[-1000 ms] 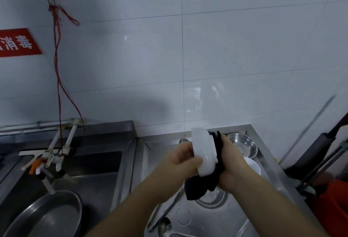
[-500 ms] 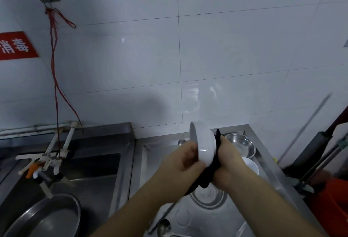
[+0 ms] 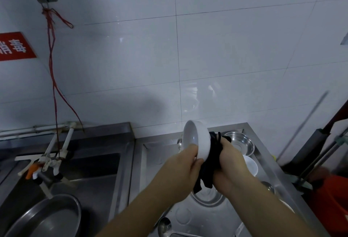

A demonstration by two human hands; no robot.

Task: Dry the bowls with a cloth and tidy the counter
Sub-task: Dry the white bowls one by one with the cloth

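Head view, glossy white bowl (image 3: 197, 140) on edge, black cloth (image 3: 211, 167) behind

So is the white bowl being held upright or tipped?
Tipped on its side: the white bowl shows its opening facing left, rim near vertical.

White glossy wall tiles (image 3: 235, 52) are reflecting ceiling light. A red sign (image 3: 14, 46) is hanging left; a steel sink (image 3: 90, 169) is sitting below, an orange bucket (image 3: 335, 199) standing at right.

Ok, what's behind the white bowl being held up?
The dark cloth is pressed against the outer side of the white bowl by the right hand; the left hand grips its rim. How much of the base it covers is hidden by the bowl.
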